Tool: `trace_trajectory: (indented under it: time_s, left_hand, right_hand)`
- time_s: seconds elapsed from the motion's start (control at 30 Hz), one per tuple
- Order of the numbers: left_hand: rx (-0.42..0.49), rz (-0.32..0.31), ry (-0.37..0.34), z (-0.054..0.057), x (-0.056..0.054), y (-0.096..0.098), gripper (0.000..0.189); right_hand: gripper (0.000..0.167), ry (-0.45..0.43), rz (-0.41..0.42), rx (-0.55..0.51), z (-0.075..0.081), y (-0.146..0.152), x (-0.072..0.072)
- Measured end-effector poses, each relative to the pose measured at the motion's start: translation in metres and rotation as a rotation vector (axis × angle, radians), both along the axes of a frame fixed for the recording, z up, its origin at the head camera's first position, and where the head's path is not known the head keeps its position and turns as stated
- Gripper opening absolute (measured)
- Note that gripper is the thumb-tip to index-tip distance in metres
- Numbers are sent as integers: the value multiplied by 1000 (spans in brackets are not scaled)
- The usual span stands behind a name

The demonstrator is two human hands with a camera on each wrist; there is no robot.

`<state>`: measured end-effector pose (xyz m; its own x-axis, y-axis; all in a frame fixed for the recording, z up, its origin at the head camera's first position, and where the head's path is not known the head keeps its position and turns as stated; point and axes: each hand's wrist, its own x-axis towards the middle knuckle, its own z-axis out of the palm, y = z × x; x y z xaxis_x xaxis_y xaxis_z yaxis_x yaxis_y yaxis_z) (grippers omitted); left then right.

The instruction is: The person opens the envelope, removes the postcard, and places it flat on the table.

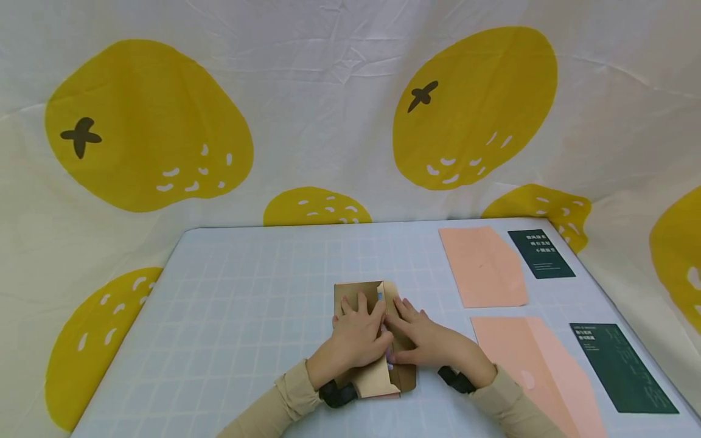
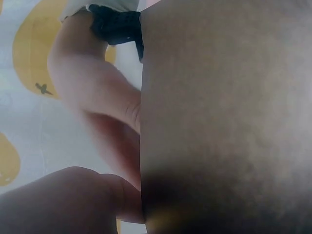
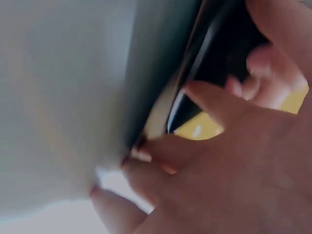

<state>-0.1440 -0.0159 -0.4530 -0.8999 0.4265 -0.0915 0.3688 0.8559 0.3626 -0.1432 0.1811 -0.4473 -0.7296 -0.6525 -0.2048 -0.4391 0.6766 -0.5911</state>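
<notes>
A brown kraft cardboard sleeve (image 1: 374,377) with folded flaps lies on the table under both hands. My left hand (image 1: 356,333) rests on its left and middle part, fingers spread. From the right, my right hand (image 1: 429,337) touches the right flap (image 1: 404,378), fingers stretched toward the left hand. Between the panels a narrow strip of purple and white print (image 1: 389,359) shows, mostly hidden by the fingers. In the left wrist view the brown cardboard (image 2: 229,97) fills the right side. The right wrist view has the right hand's fingers (image 3: 209,100) at the cardboard edge.
Two pink paper sheets, an upper one (image 1: 482,267) and a lower one (image 1: 526,359), lie to the right. Beyond them are a small dark green card (image 1: 542,254) and a larger one (image 1: 621,368), near the table's right edge. A patterned cloth (image 1: 328,121) hangs behind the table.
</notes>
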Motion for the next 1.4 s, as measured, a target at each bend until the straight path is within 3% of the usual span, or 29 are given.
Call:
trace_trajectory:
  time_s: [0.2, 0.37, 0.73, 0.93, 1.13, 1.3, 1.4]
  left_hand:
    - [-9, -3, -5, 0, -1, -1, 42]
    - [-16, -19, 5, 1, -3, -2, 33]
    - [0, -25, -16, 0, -4, -3, 31]
    - [8, -21, -33, 2, -5, -3, 29]
    - [5, -20, -42, 3, -4, -3, 33]
    - [-8, -11, -44, 1, -3, -3, 47]
    - [-8, -7, -40, 0, -3, -3, 45]
  right_hand:
    - [74, 69, -7, 95, -1, -9, 7]
    - [64, 63, -41, 70, 0, -10, 8]
    - [54, 134, -6, -13, 3, -6, 3]
    - [55, 100, -11, -23, 3, -6, 1]
    - [67, 38, -32, -29, 4, -8, 2]
    - [77, 51, -28, 9, 5, -14, 7]
    - [78, 59, -42, 29, 6, -17, 9]
